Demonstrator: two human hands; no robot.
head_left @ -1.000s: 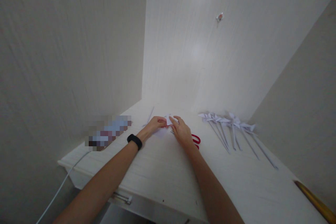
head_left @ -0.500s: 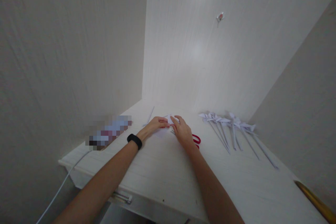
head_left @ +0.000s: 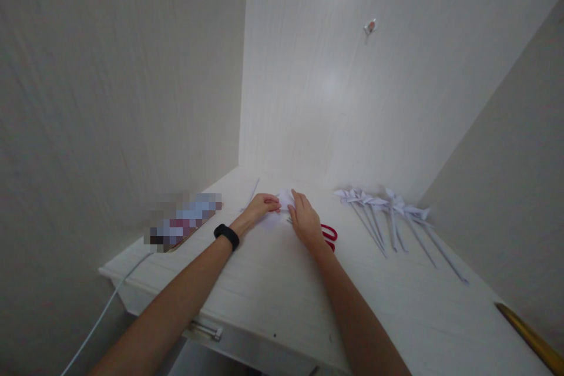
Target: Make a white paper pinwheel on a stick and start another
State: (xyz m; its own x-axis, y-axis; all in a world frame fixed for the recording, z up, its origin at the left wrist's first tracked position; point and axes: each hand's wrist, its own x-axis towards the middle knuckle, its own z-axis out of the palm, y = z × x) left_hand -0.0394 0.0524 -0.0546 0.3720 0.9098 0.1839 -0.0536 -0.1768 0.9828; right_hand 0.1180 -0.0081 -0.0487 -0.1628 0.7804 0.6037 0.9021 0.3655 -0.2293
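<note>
Between my two hands is a small piece of white paper [head_left: 286, 200]. My left hand [head_left: 263, 205], with a black band on its wrist, pinches the paper's left edge with thumb and fingers. My right hand [head_left: 305, 217] grips the right edge, thumb near me and fingers on the far side. Partly covered by my right hand lies a pair of scissors [head_left: 329, 231] with red handles; its blade tips show left of the hand. Another flat piece of paper [head_left: 271, 222] lies under and beside my left hand.
Several paper pinwheels [head_left: 372, 202] on rolled paper sticks lie at the right. A thin paper stick [head_left: 254, 189] rests behind my left hand. At the left a blurred-out device [head_left: 185, 220] has a white cable [head_left: 110, 299] running over the table edge. Walls enclose the white tabletop [head_left: 273, 282].
My hands have moved slightly apart, and more of the white paper shows between them. The scissors, pinwheels and device stay where they were.
</note>
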